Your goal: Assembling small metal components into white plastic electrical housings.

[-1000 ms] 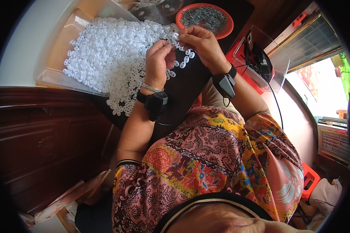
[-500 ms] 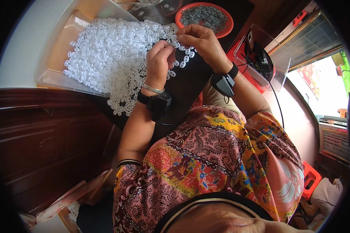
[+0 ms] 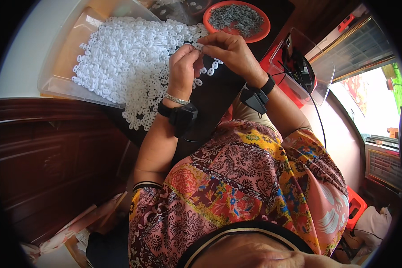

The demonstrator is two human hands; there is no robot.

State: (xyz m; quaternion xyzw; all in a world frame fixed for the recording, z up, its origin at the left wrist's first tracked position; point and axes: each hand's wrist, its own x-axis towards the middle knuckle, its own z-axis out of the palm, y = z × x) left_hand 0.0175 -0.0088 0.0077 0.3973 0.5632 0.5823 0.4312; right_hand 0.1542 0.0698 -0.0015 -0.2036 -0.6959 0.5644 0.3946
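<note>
A small white oval plastic piece (image 3: 197, 45) sits between the fingertips of both hands. My left hand (image 3: 182, 67) is closed in a pinch at its left side, with a bracelet and a black strapped device on the wrist. From the right, thumb and forefinger of my right hand (image 3: 231, 51) pinch the same piece. Just left of the hands spreads a heap of white oval pieces (image 3: 129, 58) with holes in them, spilling from a clear plastic bin (image 3: 60, 82) onto the dark table. Several more oval pieces (image 3: 212, 68) lie under and beside my right hand.
A round red dish (image 3: 264, 33) of small grey metal parts (image 3: 236, 18) stands beyond my right hand. A clear container (image 3: 176, 11) is at the far edge. To the right, a clear-sided box (image 3: 324, 73) holds a black device with a cable.
My right hand has moved slightly left and down, bringing its fingertips to the left hand's. The white piece now shows between them.
</note>
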